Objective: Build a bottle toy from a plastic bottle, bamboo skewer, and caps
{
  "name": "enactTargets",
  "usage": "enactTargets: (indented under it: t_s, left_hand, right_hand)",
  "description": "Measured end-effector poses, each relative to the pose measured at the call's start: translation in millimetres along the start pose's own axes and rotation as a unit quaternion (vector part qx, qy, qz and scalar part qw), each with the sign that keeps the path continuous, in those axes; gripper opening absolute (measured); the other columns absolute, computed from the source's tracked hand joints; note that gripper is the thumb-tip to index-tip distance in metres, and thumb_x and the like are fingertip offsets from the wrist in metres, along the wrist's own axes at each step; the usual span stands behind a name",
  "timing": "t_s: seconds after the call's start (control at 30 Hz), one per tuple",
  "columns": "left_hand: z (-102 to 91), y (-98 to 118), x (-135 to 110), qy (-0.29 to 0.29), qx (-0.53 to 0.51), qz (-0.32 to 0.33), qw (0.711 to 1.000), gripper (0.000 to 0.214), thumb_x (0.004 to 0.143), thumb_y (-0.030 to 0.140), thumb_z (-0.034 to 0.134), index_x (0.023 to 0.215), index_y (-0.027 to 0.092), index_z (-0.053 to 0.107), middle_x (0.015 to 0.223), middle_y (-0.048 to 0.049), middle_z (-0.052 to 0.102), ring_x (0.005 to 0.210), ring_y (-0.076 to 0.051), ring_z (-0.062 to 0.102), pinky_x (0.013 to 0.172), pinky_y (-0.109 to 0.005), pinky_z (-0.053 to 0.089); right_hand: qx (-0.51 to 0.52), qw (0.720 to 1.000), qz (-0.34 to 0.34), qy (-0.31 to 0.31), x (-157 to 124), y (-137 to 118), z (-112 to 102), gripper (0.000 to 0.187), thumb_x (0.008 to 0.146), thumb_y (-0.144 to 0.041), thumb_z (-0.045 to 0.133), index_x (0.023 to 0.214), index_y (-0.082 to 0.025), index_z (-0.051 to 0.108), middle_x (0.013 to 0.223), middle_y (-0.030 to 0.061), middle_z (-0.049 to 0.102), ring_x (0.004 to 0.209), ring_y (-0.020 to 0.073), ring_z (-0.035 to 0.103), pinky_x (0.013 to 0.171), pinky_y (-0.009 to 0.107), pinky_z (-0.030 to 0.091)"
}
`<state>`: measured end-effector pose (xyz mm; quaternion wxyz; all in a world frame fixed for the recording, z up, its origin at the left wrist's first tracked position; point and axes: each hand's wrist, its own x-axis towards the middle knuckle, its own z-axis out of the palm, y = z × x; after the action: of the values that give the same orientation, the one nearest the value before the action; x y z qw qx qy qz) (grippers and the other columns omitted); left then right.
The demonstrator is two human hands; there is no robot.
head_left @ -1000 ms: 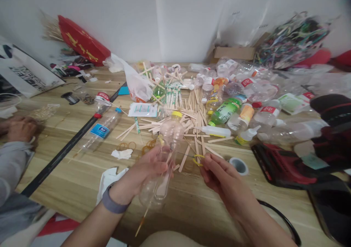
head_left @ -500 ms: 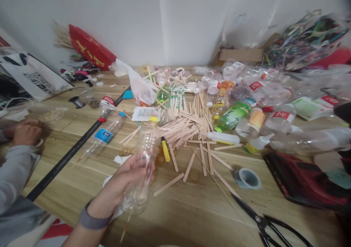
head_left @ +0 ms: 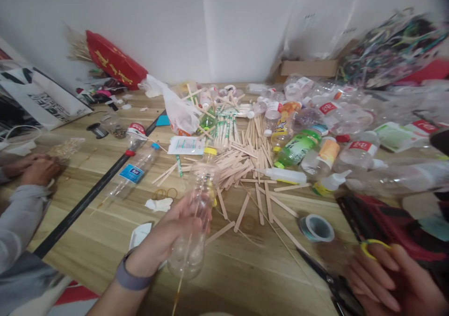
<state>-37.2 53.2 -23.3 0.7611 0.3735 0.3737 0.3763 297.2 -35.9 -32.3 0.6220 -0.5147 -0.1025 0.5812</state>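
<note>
My left hand (head_left: 187, 222) is closed round a clear plastic bottle (head_left: 196, 255) with a yellow cap, held tilted above the table. A thin yellowish strand or stick (head_left: 178, 290) extends from its lower end. At the lower right, my right hand (head_left: 389, 278) is curled, somewhat blurred, with a yellow loop (head_left: 375, 247) at its fingers; whatever the loop belongs to is hidden. Under and beside that hand lie black-handled scissors (head_left: 329, 281), partly covered. Wooden craft sticks (head_left: 242, 213) are spread just beyond the bottle.
A tape roll (head_left: 317, 228) sits left of a red-and-black case (head_left: 379, 222). Many plastic bottles (head_left: 300, 147) crowd the right. A black strip (head_left: 84, 199) crosses the left side, beside a blue-labelled bottle (head_left: 131, 173). Another person's hands (head_left: 38, 168) work at the far left.
My left hand has carried the bottle a little to the right, across the yellow cutter behind it. My right hand has come into view at the lower right, over the scissors' handles.
</note>
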Motion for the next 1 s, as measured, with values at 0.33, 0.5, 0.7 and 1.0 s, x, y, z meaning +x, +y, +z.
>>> enactTargets:
  t_s: [0.33,0.5,0.7,1.0]
  left_hand:
    - [13.6,-1,4,-0.076,0.051,-0.003,0.996,0.065,0.067,0.039,0.086,0.123,0.024,0.057,0.092,0.0006,0.065,0.078,-0.015,0.06,0.069,-0.027,0.041]
    - [5.6,-11,4,-0.112,0.07,0.006,0.991,0.067,0.066,0.04,0.087,0.123,0.025,0.056,0.094,-0.0008,0.063,0.084,-0.016,0.057,0.071,-0.027,0.04]
    - [16.2,-6,5,-0.131,0.065,0.008,0.989,0.061,0.066,0.037,0.088,0.117,0.026,0.057,0.094,0.0001,0.06,0.083,-0.016,0.056,0.071,-0.027,0.038]
    - [32.4,-3,7,-0.13,0.046,0.015,0.99,0.066,0.062,0.038,0.09,0.115,0.021,0.055,0.09,-0.0005,0.059,0.079,-0.015,0.054,0.068,-0.026,0.036]
  right_hand:
    - [-0.063,0.99,0.051,-0.117,-8,9,82,0.053,0.073,-0.054,0.083,0.069,-0.018,0.045,0.053,-0.0069,0.035,0.045,0.0038,0.019,0.046,0.02,0.019]
    - [-0.084,0.987,0.029,-0.133,-14,8,98,0.059,0.078,-0.069,0.073,0.07,-0.017,0.047,0.053,-0.0061,0.035,0.048,0.0044,0.016,0.05,0.024,0.011]
    - [-0.126,0.975,0.042,-0.18,-14,13,105,0.062,0.072,-0.073,0.076,0.071,-0.017,0.049,0.054,-0.0053,0.039,0.05,0.006,0.023,0.05,0.023,0.011]
    - [-0.21,0.942,0.014,-0.263,-9,23,102,0.062,0.078,-0.074,0.069,0.066,-0.018,0.046,0.055,-0.0049,0.041,0.047,0.0065,0.027,0.045,0.023,0.018]
